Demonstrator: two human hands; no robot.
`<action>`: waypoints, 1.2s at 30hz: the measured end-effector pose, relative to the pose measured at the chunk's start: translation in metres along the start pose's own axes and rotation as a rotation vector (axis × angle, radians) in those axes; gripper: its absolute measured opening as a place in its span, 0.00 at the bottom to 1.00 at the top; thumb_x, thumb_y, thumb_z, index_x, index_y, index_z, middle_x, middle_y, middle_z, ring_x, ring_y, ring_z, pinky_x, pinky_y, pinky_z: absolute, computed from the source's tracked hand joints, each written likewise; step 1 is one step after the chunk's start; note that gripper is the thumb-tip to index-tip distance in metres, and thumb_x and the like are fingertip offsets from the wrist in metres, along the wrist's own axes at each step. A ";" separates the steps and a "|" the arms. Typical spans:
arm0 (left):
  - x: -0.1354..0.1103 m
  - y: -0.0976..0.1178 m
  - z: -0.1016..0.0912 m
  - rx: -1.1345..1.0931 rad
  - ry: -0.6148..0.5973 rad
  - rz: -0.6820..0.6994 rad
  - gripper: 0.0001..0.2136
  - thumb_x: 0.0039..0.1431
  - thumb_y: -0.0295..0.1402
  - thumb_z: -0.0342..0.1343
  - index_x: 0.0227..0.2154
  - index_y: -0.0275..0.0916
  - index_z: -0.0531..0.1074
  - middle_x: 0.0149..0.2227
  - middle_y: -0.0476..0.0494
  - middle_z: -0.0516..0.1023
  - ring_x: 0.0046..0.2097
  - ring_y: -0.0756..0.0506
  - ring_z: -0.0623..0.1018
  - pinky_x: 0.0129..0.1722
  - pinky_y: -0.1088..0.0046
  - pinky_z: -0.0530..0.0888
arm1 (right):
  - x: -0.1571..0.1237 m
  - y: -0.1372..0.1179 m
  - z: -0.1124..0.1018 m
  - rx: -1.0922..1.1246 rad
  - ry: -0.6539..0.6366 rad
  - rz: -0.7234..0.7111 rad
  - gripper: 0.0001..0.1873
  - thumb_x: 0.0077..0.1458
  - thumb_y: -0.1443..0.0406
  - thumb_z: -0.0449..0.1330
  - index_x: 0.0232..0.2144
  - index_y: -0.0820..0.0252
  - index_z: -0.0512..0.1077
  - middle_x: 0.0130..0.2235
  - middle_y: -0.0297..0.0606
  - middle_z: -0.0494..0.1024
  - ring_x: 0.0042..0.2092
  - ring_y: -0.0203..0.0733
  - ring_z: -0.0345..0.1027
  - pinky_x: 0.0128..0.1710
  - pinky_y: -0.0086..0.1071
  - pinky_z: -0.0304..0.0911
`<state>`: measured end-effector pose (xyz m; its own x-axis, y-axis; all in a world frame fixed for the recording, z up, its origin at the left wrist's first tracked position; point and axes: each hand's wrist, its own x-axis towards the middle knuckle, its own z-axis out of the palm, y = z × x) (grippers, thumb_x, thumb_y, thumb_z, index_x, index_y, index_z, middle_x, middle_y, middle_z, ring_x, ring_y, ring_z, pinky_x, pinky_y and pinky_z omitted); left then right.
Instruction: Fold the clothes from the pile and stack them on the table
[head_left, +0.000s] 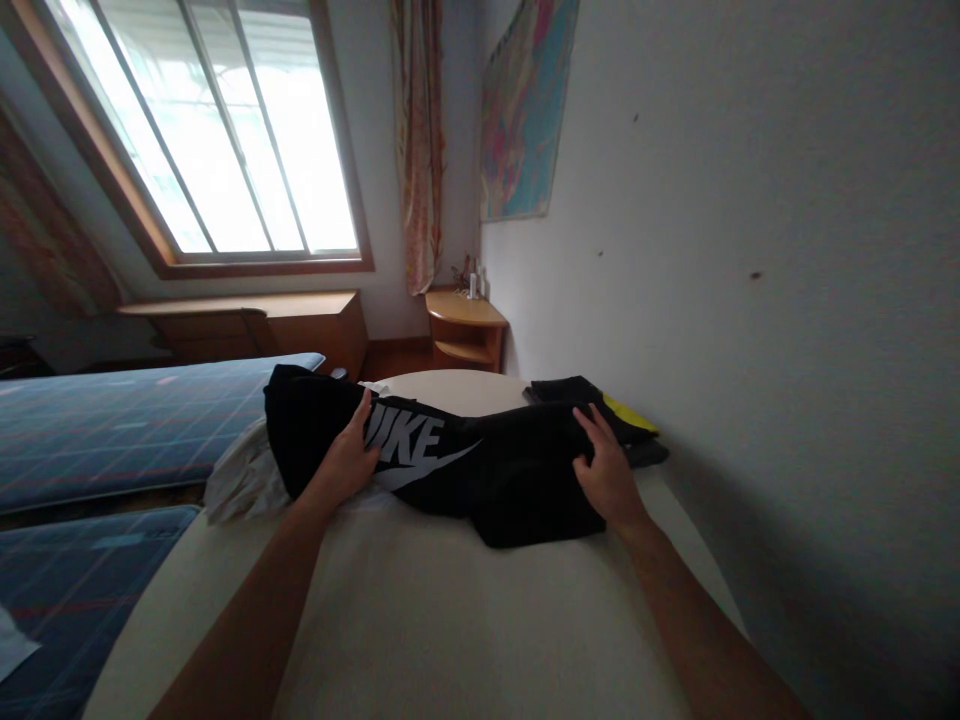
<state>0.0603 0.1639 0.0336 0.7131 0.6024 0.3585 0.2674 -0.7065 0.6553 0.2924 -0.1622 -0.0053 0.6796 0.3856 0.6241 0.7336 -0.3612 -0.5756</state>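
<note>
A black garment (495, 470) with a white printed logo lies across the white table (450, 620). My left hand (349, 455) rests flat on its left part, fingers stretched out beside the logo. Pressing on the garment's right part is my right hand (604, 470), fingers spread. Behind the right hand lies a folded black piece with a yellow patch (626, 415), against the wall. A white cloth (244, 480) hangs off the table's left edge, partly under the black garment.
The white wall (750, 250) runs close along the table's right side. Blue checked beds (112, 430) lie to the left. A wooden corner shelf (465, 330) and a wooden bench (247, 325) stand under the window (217, 130).
</note>
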 end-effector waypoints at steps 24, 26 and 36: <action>-0.011 0.023 -0.017 0.438 -0.039 -0.146 0.28 0.64 0.37 0.51 0.65 0.35 0.54 0.43 0.34 0.81 0.45 0.35 0.81 0.43 0.63 0.72 | -0.025 -0.072 0.014 -0.013 -0.725 -0.314 0.03 0.55 0.69 0.64 0.33 0.56 0.75 0.42 0.37 0.79 0.60 0.50 0.62 0.58 0.44 0.58; -0.009 0.029 -0.018 0.360 0.094 -0.118 0.25 0.63 0.38 0.52 0.62 0.40 0.60 0.42 0.40 0.81 0.43 0.38 0.81 0.42 0.66 0.72 | -0.020 -0.070 0.010 -0.023 -0.638 -0.288 0.04 0.57 0.70 0.62 0.34 0.56 0.74 0.41 0.38 0.78 0.57 0.49 0.65 0.56 0.44 0.60; -0.006 0.028 -0.014 0.254 0.127 -0.037 0.15 0.64 0.39 0.50 0.44 0.42 0.79 0.46 0.43 0.82 0.45 0.41 0.80 0.48 0.66 0.73 | -0.014 -0.063 0.006 -0.102 -0.479 -0.168 0.04 0.58 0.70 0.56 0.35 0.58 0.71 0.38 0.39 0.76 0.44 0.46 0.69 0.47 0.40 0.63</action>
<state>0.0543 0.1455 0.0589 0.6170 0.6601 0.4285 0.4573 -0.7438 0.4875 0.2368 -0.1396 0.0186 0.4951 0.7826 0.3775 0.8450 -0.3326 -0.4188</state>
